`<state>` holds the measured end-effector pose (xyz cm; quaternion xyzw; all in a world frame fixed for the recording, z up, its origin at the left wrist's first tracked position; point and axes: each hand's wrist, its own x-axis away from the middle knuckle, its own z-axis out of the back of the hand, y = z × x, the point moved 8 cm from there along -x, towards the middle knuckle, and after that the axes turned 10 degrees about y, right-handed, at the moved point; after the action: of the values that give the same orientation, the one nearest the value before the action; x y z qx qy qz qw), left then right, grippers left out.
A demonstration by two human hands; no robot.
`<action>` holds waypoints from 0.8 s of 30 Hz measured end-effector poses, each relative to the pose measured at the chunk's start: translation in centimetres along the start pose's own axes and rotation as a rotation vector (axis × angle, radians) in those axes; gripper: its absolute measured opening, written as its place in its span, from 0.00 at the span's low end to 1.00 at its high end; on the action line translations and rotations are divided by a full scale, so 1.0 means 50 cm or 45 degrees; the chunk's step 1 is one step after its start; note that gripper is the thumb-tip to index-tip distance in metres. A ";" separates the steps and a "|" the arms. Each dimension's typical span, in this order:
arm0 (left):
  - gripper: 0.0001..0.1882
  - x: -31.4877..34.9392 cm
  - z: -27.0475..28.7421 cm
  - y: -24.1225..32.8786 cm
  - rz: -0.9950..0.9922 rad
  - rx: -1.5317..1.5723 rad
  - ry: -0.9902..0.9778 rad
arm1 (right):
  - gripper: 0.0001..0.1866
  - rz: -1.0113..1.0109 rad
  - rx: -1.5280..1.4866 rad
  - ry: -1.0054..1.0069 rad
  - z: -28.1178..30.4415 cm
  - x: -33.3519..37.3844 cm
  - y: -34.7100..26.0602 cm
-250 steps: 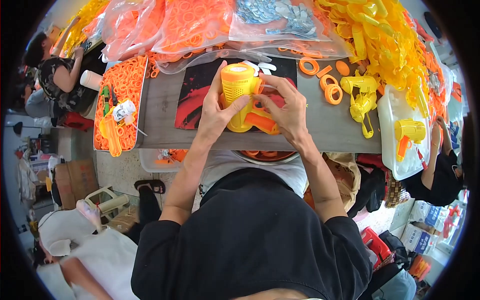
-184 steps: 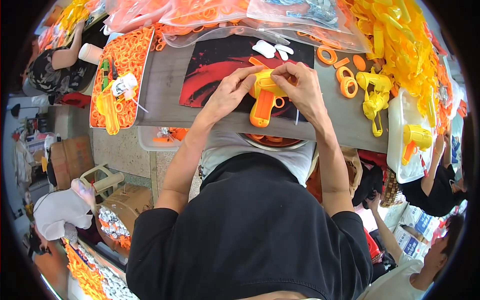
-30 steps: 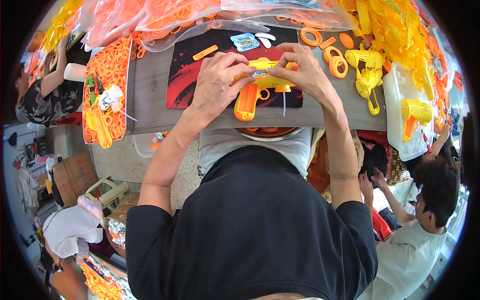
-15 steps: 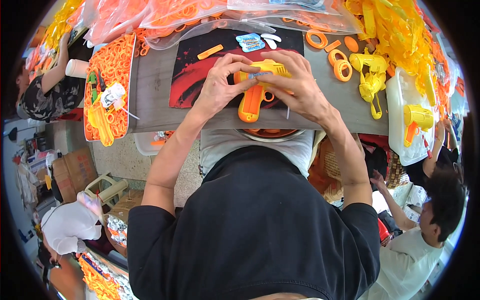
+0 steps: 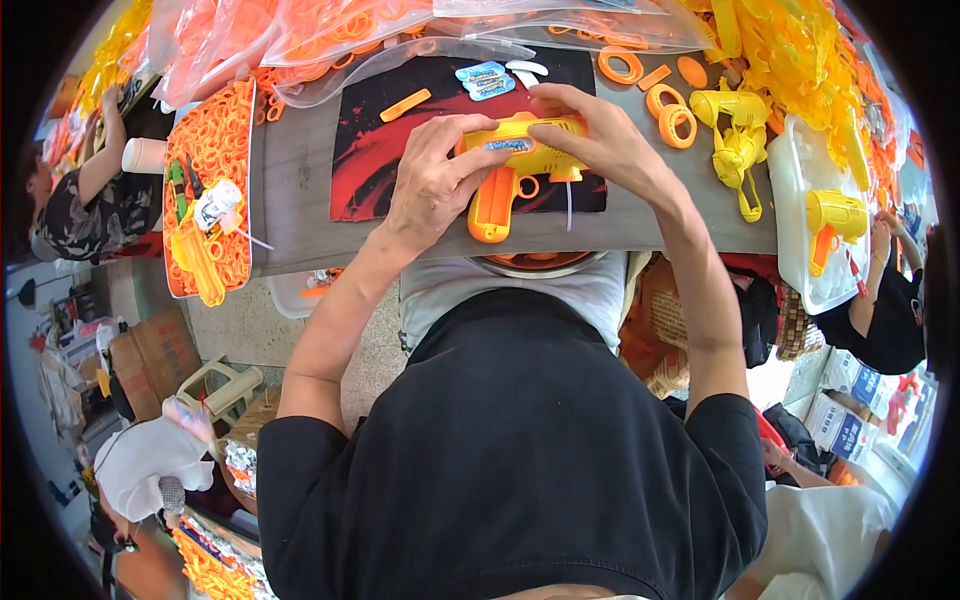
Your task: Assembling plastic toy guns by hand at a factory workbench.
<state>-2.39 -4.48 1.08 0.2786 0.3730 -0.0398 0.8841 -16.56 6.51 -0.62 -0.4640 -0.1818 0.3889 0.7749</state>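
Observation:
A yellow and orange toy gun (image 5: 555, 148) is over the black and red mat, its orange grip toward me. A blue sticker (image 5: 510, 145) sits on its side. My left hand (image 5: 432, 180) is closed round the gun's rear end, thumb by the sticker. My right hand (image 5: 610, 145) is at the barrel, thumb on the yellow side beside the sticker and index finger raised above; its other fingers are mostly hidden. A thin whitish tube (image 5: 570, 205) hangs below the barrel. Beyond lie a blue sticker sheet (image 5: 487, 80), white curved pieces (image 5: 526, 72) and an orange strip (image 5: 405, 105).
A tray of small orange rings (image 5: 240, 110) stands at the left with a white bottle (image 5: 216, 205). Orange rings (image 5: 678, 125) and a yellow gun part (image 5: 735, 165) lie at the right, near a white bin (image 5: 790, 200). Bags of parts (image 5: 360, 25) line the back. Other people work on both sides.
The right thumb has moved off the sticker and the right hand's fingers have spread, uncovering more of the sticker and barrel. The view has shifted slightly. A person at the lower right has leaned away.

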 end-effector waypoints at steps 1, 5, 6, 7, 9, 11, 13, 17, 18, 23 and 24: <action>0.13 -0.002 -0.002 -0.001 -0.005 -0.001 -0.004 | 0.28 -0.004 -0.001 0.005 0.003 -0.017 0.008; 0.14 -0.001 -0.006 0.007 -0.021 0.049 0.001 | 0.28 -0.065 0.100 -0.425 -0.043 -0.038 0.034; 0.14 0.007 -0.003 0.010 -0.017 0.050 -0.007 | 0.28 -0.057 0.093 -0.442 -0.049 -0.042 0.038; 0.14 0.012 0.002 0.009 -0.011 0.029 0.007 | 0.27 -0.039 0.095 -0.456 -0.053 -0.046 0.035; 0.15 0.012 -0.006 -0.004 -0.010 0.041 0.053 | 0.30 0.182 0.185 -0.250 -0.045 -0.027 0.038; 0.13 0.021 -0.009 -0.006 0.069 0.047 0.038 | 0.36 0.490 0.431 -0.129 -0.044 0.019 -0.022; 0.13 0.022 0.001 -0.034 0.341 0.411 0.131 | 0.40 0.448 0.573 -0.178 -0.040 0.027 -0.028; 0.32 0.054 0.020 -0.061 0.780 1.089 0.242 | 0.38 -0.001 -0.618 -0.012 -0.027 0.065 -0.003; 0.43 0.055 -0.019 -0.034 0.775 1.337 0.134 | 0.36 0.176 -0.496 0.011 -0.038 0.060 -0.019; 0.44 0.026 0.006 -0.041 0.849 1.065 0.126 | 0.17 0.063 -0.650 -0.052 0.005 -0.042 0.031; 0.43 0.001 0.025 -0.028 0.667 0.703 0.012 | 0.15 0.077 -0.184 0.250 0.059 -0.072 0.051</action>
<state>-1.96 -6.32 1.09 0.5923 0.2684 0.0899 0.7543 -21.85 6.12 -1.05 -0.5598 -0.1185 0.3505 0.7415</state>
